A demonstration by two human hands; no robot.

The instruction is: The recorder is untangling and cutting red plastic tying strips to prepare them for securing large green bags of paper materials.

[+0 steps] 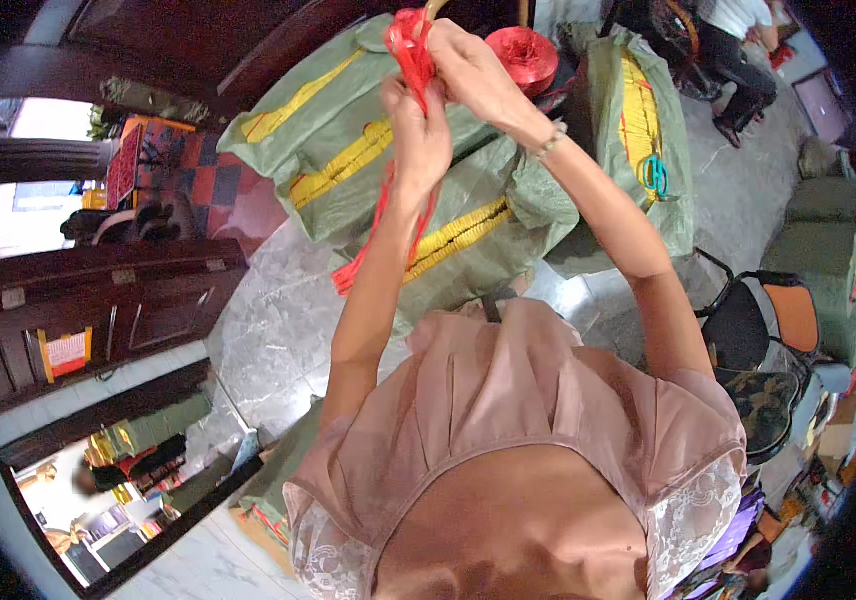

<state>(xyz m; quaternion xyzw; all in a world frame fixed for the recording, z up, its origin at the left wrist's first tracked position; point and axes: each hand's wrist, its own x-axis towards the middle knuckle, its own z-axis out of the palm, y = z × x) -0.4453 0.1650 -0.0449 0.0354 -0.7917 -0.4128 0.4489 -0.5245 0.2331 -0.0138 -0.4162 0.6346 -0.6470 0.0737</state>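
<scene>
Both of my arms reach up to the top of the view, with a bunch of looped red plastic twine (pixel 410 45) between the hands. My left hand (pixel 421 138) is closed round its lower part, and loose strands trail down past the wrist. Just above and to the right, my right hand (pixel 470 72) closes on the upper loops; its fingertips are partly hidden by the twine. A large roll of red twine (pixel 521 60) sits beyond the right wrist. Below the hands lie several green plastic-wrapped bundles (pixel 483 185) with yellow strips along them.
Teal-handled scissors (pixel 654 176) lie on the bundle to the right. An office chair (pixel 748 320) with an orange back panel stands at right, near stacked green bundles (pixel 818 250). A person (pixel 738 60) sits at the far right. A dark wooden door (pixel 98 310) is at left.
</scene>
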